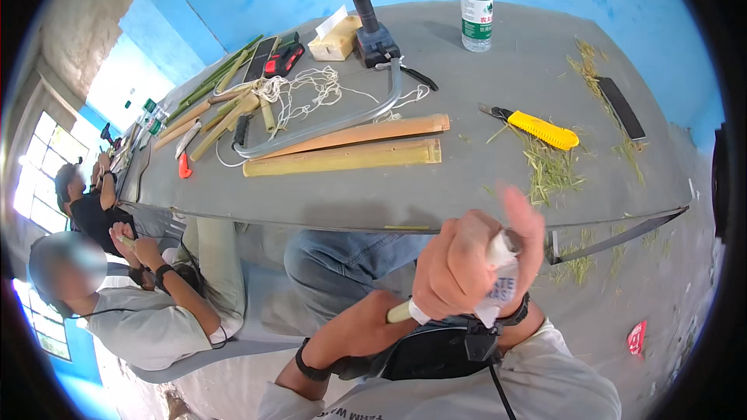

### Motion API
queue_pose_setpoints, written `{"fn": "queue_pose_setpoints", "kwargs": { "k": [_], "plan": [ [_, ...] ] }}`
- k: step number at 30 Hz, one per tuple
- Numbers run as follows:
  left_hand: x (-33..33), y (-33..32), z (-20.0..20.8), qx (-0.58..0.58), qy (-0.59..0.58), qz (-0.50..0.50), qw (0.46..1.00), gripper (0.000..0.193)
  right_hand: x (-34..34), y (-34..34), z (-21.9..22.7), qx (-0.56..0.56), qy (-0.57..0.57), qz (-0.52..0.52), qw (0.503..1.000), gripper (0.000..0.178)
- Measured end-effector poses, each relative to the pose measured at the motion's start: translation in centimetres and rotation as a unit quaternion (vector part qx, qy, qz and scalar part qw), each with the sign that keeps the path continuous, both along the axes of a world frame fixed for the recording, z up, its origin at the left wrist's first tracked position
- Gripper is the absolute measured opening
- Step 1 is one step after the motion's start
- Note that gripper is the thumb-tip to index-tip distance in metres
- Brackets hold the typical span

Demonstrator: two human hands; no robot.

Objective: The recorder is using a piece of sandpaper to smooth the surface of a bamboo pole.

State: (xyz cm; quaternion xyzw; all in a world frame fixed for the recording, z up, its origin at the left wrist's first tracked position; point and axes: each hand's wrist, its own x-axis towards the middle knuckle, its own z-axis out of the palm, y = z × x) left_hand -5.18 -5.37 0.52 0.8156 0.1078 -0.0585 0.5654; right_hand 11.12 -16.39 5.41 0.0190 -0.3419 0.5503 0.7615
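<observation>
My left hand [372, 322] is closed around the lower end of a slim pale bamboo stick [399, 312], close to my body. Higher up, my right hand [461, 264] wraps a white printed sheet [498, 284], like sandpaper backing, around the stick; its thumb points up. Most of the stick is hidden inside that fist. On the table beyond lie two split bamboo strips [342, 158] and a yellow utility knife [542, 130] beside green shavings [554, 171].
A hacksaw [342, 134], tangled white string [299, 89], cordless drill [366, 12], tissue pack [336, 39] and water bottle [476, 12] stand or lie on the grey table [311, 194]. A dark flat bar [621, 109] is at right. Another person [148, 311] sits at my left.
</observation>
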Motion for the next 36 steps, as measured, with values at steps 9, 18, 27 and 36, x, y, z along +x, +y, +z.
{"fn": "queue_pose_setpoints", "kwargs": {
  "k": [9,18,27,36],
  "plan": [
    [-0.3,-0.6,2.5,0.120,0.014,0.065,0.991,0.013,0.1,-0.1,-0.2,0.014,0.030,-0.082,0.996,0.072],
    [-0.5,-1.0,-0.1,0.110,-0.045,0.126,0.985,0.017,-0.3,0.4,0.1,0.045,-0.054,-0.078,0.994,0.074],
    [-2.0,0.8,0.9,-0.115,-0.035,-0.057,0.991,0.017,-1.5,0.3,0.2,0.101,-0.132,-0.016,0.986,0.081],
    [-1.3,-0.1,-1.9,0.060,-0.009,0.102,0.993,0.017,-1.1,0.6,-0.8,-0.041,-0.015,-0.115,0.992,0.073]
  ]
}}
